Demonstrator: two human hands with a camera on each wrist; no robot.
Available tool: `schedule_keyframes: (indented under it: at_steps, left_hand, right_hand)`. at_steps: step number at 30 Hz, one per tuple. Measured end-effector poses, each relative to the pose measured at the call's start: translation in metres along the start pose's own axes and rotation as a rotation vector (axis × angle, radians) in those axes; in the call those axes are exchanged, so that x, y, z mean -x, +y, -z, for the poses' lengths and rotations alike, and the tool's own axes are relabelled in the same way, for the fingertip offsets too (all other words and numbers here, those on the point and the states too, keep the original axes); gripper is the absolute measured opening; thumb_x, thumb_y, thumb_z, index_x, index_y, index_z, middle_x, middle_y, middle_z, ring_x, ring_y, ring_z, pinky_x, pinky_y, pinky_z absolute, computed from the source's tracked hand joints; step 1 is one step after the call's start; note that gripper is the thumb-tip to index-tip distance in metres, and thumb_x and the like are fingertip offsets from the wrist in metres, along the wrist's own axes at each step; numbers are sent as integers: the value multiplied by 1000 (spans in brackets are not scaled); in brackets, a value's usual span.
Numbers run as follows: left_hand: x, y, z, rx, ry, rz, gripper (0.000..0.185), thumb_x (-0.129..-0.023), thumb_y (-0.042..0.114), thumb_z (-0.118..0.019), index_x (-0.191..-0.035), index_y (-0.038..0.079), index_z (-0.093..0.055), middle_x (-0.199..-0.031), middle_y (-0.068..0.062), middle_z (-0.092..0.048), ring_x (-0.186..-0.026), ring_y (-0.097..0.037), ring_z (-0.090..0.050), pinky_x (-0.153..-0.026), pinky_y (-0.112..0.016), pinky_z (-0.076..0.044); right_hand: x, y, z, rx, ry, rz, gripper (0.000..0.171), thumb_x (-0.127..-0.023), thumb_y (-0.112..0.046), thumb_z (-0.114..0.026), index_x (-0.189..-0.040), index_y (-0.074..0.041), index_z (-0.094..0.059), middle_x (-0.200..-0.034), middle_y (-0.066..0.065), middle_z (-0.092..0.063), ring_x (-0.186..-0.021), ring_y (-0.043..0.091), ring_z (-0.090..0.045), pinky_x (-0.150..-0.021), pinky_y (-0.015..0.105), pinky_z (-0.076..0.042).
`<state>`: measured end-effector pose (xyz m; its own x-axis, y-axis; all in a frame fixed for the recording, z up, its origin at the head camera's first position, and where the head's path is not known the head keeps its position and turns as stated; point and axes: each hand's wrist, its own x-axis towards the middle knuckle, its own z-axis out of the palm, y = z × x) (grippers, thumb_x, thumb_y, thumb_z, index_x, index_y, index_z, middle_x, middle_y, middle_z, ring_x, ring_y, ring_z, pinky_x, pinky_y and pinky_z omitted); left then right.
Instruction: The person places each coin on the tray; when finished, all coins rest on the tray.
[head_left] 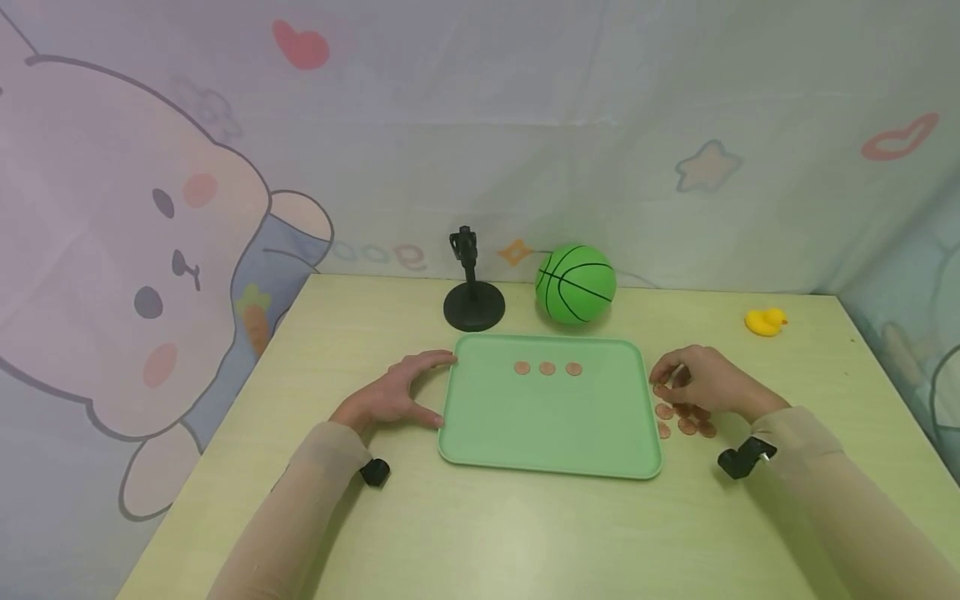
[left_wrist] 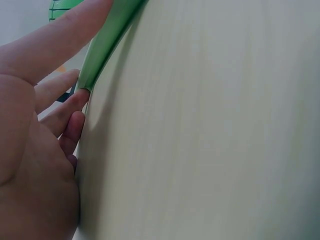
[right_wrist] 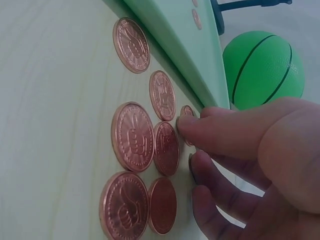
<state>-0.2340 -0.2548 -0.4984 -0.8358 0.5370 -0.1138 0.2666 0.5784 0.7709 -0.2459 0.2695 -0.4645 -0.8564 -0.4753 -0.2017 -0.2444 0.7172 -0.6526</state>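
A light green tray (head_left: 547, 429) lies in the middle of the table with three copper coins (head_left: 547, 368) in a row near its far side. My left hand (head_left: 390, 396) rests on the table with straight fingers touching the tray's left rim (left_wrist: 107, 45); the left hand (left_wrist: 35, 150) holds nothing. My right hand (head_left: 697, 379) hovers low over several loose copper coins (head_left: 686, 421) just right of the tray. In the right wrist view the right hand (right_wrist: 240, 145) pinches one coin (right_wrist: 187, 112) next to the tray's edge (right_wrist: 185, 50), and the other coins (right_wrist: 132, 137) lie flat.
A green ball (head_left: 575, 283) and a black stand (head_left: 473, 304) sit behind the tray. A yellow rubber duck (head_left: 765, 321) is at the far right of the table. Printed fabric walls enclose the table (head_left: 480, 533) on three sides.
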Motion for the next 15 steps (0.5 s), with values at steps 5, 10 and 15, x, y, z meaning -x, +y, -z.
schedule_keyframes:
  at_steps: [5, 10, 15]
  left_hand:
    - [0, 0, 0, -2, 2, 5, 102, -72, 31, -98, -159, 27, -45, -170, -1, -34, -159, -31, -21, -128, -62, -13]
    - [0, 1, 0, 2, 5, 6, 102, -72, 31, -98, -159, 27, -46, -170, -2, -34, -158, -32, -22, -127, -63, -15]
    - [-1, 0, -1, 3, 5, 11, 102, -71, 30, -99, -159, 26, -46, -170, -1, -34, -158, -32, -22, -127, -63, -14]
  right_hand:
    - [-2, -1, 1, 9, -14, -14, 13, -96, -8, -74, -109, -5, -75, -81, 2, -71, -63, 19, -65, -70, 31, -57]
    - [-5, -1, 2, 38, -16, -18, 14, -93, -7, -75, -108, -6, -76, -90, 0, -73, -78, 17, -66, -76, 31, -57]
    - [-7, -2, 3, 53, -27, -16, 13, -93, -6, -74, -106, -6, -75, -94, 2, -71, -82, 17, -66, -79, 33, -56]
